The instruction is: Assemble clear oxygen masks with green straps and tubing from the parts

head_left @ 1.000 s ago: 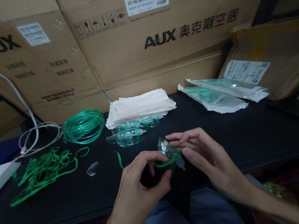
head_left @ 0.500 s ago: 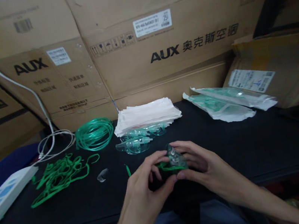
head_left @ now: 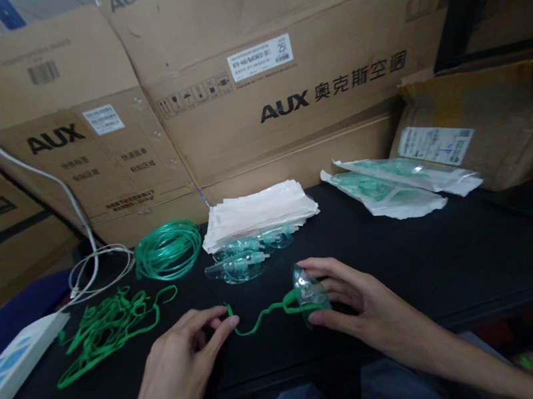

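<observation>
My right hand (head_left: pixel 350 294) grips a clear green oxygen mask (head_left: pixel 310 290) between thumb and fingers. A green elastic strap (head_left: pixel 260 320) runs from the mask leftward in a slack curve. At the strap's far end, the thumb and index finger of my left hand (head_left: pixel 192 339) pinch its tip. Just behind, more clear green masks (head_left: pixel 239 266) lie in front of a stack of white packets (head_left: pixel 258 213). Left of my left hand sits a tangled heap of green straps (head_left: pixel 109 325).
Coiled green tubing (head_left: pixel 167 250) lies at the back left, near a white cable and a power strip (head_left: pixel 16 360). At the back right are two packed bags (head_left: pixel 386 190) beside a brown parcel (head_left: pixel 477 125). Large cardboard boxes (head_left: pixel 218 146) wall off the table's back.
My left hand has left the mask and moved left to the strap's end. My right hand keeps the mask. The strap now shows in the gap between both hands.
</observation>
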`<control>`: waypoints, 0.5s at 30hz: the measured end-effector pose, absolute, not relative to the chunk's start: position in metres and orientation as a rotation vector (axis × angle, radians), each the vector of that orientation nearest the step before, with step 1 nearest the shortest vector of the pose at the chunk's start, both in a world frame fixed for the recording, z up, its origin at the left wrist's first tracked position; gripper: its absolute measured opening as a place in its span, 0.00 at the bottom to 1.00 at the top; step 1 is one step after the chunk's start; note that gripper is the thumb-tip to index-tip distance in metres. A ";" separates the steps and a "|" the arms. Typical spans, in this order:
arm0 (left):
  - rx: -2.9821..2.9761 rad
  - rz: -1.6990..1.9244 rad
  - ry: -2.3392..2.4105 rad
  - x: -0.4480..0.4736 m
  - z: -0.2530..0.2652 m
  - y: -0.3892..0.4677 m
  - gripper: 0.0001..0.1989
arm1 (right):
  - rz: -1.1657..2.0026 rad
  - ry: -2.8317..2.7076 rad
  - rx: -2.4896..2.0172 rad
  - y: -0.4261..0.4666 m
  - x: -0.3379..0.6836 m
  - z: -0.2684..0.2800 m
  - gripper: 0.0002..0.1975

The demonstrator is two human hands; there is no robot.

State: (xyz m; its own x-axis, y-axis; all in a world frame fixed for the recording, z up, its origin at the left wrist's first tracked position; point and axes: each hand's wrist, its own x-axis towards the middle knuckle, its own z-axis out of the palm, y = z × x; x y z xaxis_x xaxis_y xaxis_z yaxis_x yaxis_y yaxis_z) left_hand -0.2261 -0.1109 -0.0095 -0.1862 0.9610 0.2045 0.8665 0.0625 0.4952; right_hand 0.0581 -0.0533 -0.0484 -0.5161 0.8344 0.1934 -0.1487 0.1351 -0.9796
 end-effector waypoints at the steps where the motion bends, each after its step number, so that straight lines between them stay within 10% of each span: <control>1: 1.889 0.788 2.133 -0.223 -0.011 -0.108 0.21 | 1.518 -1.585 -0.675 -0.054 0.058 -0.049 0.29; 15: 1.904 0.821 2.059 -0.211 -0.021 -0.096 0.21 | 1.565 -1.553 -0.598 -0.053 0.059 -0.047 0.31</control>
